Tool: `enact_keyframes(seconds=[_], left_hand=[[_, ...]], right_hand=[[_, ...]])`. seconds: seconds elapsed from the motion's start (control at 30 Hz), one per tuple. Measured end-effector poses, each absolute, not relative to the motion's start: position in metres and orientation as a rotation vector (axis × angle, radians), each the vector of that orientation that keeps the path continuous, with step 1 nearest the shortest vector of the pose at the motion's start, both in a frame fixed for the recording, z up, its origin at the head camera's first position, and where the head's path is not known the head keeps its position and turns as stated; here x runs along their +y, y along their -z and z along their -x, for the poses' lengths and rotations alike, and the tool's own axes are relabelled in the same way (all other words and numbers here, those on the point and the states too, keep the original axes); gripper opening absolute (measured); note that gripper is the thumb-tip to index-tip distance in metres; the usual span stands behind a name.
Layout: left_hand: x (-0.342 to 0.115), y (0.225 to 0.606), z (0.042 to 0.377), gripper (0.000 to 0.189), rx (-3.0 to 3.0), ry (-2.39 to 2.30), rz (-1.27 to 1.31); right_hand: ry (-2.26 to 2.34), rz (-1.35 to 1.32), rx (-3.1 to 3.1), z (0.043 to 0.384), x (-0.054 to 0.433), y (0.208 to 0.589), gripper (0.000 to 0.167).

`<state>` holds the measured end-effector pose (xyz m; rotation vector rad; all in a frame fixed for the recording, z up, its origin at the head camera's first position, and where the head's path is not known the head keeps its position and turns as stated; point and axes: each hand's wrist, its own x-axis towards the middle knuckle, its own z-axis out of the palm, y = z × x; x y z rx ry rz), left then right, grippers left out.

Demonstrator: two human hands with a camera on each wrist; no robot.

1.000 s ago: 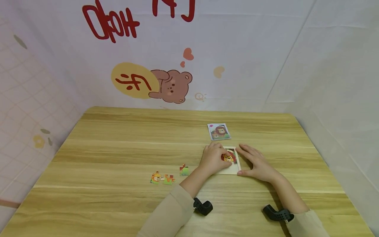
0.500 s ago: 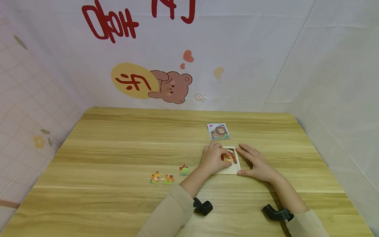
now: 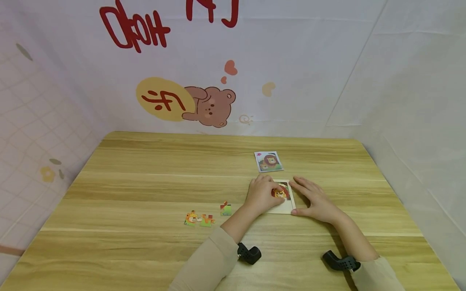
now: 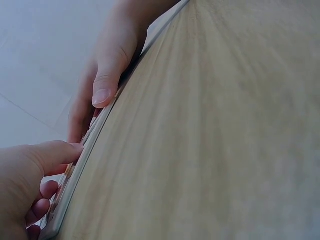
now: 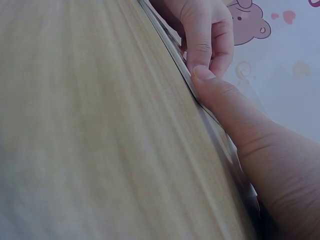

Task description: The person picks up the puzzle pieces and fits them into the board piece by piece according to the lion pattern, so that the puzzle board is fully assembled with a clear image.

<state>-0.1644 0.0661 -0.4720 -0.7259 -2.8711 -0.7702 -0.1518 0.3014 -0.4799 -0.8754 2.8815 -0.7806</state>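
Observation:
A small pale puzzle tray (image 3: 279, 209) lies right of the table's middle, with lion-picture pieces in its upper part and a bare strip along its near side. My left hand (image 3: 259, 195) reaches over its left side, thumb and index finger on either side of a lion-face puzzle piece (image 3: 281, 194). This hand covers the tray's left part. On the right side, my right hand (image 3: 318, 203) rests with spread fingers along the tray's edge, its thumb (image 5: 205, 75) at the near corner. Both wrist views show the hands meeting at the low tray edge (image 4: 75, 175).
Three loose puzzle pieces lie left of the tray: an orange cub-face piece (image 3: 191, 218), an orange and green piece (image 3: 207, 220), and a red and green piece (image 3: 225, 209). Behind the tray lies a lion picture card (image 3: 269, 161). A printed cloth (image 3: 298, 60) hangs behind the wooden table (image 3: 145, 169).

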Motion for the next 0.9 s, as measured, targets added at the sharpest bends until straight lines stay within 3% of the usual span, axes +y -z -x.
enact_keyframes(seconds=[0.53, 0.9], left_hand=[[0.0656, 0.4737, 0.1642, 0.019, -2.847, 0.81, 0.713], [0.0616, 0.4671, 0.1602, 0.023, -2.826, 0.937, 0.74]], right_hand=[[0.763, 0.883, 2.895, 0.1532, 0.301, 0.4822, 0.09], [0.762, 0.865, 2.898, 0.1512, 0.301, 0.4812, 0.091]])
